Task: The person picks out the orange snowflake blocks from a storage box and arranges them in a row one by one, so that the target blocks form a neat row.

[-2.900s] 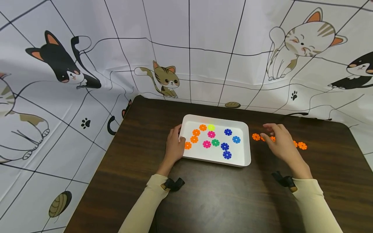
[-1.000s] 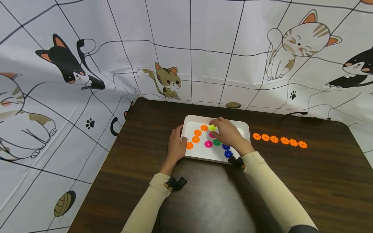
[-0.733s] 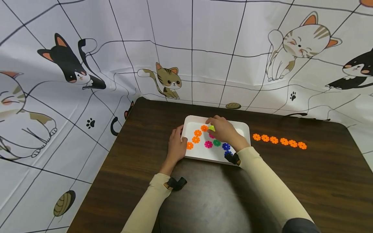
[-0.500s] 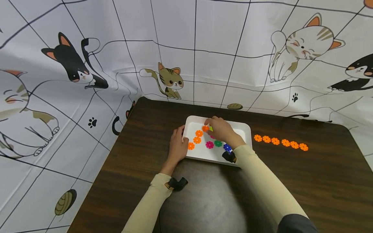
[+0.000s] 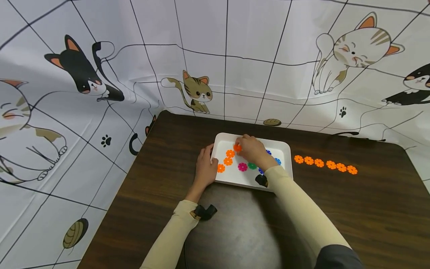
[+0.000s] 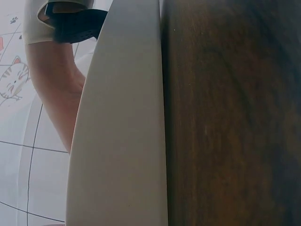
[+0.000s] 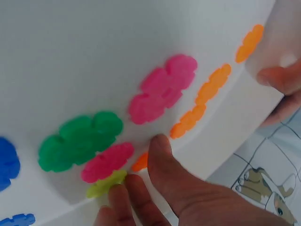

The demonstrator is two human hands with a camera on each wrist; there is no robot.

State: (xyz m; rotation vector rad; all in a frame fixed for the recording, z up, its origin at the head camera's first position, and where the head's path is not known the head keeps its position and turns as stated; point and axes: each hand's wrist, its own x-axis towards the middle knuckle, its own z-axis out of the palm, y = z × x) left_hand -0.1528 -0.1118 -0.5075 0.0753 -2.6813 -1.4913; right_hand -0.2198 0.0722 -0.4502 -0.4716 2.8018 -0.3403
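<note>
A white tray (image 5: 235,178) holds loose flower-shaped plastic discs. My left hand (image 5: 205,166) grips its left side, thumb over the rim and fingers outside. Over the tray's back part, my right hand (image 5: 253,151) pinches an orange flower-shaped disc (image 5: 237,148) at thumb and index finger; in the right wrist view the hand half hides that orange disc (image 7: 141,162). Its other fingers lie by a yellow disc (image 7: 101,186), which the hand covers in the head view. A pink disc (image 7: 107,162) and a green disc (image 7: 80,141) sit close by.
Several orange discs (image 5: 319,163) form a row on the dark wooden table (image 5: 336,201), right of the tray. More orange discs (image 5: 228,161) lie near the tray's left side, blue ones (image 5: 277,161) toward its right. A cat-print curtain (image 5: 248,86) hangs behind the table.
My right hand has come from above the orange row into the tray, then shifted left past the yellow disc to an orange one, its fingers drawing together. My left hand stays on the tray.
</note>
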